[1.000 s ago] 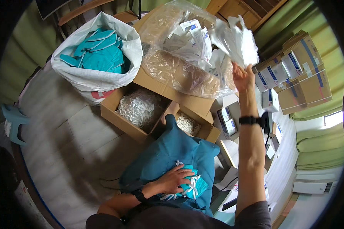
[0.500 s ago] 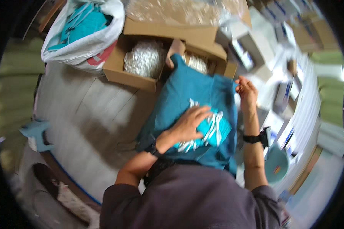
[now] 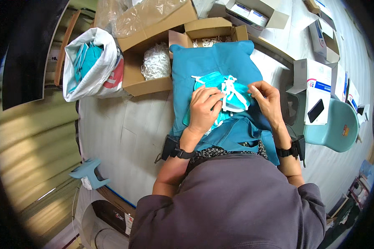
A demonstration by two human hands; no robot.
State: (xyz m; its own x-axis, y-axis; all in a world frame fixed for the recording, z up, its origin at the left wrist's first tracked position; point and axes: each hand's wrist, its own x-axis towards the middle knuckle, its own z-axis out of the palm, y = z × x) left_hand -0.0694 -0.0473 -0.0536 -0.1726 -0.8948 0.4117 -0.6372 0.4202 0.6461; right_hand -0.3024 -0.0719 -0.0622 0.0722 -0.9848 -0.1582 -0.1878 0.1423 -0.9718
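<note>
A small pile of teal face masks [image 3: 235, 100] with white straps lies on the teal cloth [image 3: 214, 58] spread over my lap. My left hand [image 3: 204, 107] rests on the pile from the left, fingers curled and closed on a mask beside its white straps. At the right edge of the top mask, my right hand [image 3: 266, 99] has thumb and forefinger pinched together. Whatever sits between those fingertips is too small to make out. Both wrists wear black straps with devices.
A white sack [image 3: 105, 50] of teal masks stands at the far left. Next to it, an open cardboard box [image 3: 147, 86] holds a bundle of white bands [image 3: 156, 62]. To the right are white cartons [image 3: 316, 76], a phone [image 3: 316, 111] and a light teal stool [image 3: 340, 128].
My right hand has come inward from the cloth's right edge to the masks. My left hand stays on the pile with its fingers more curled. The whole view has shifted.
</note>
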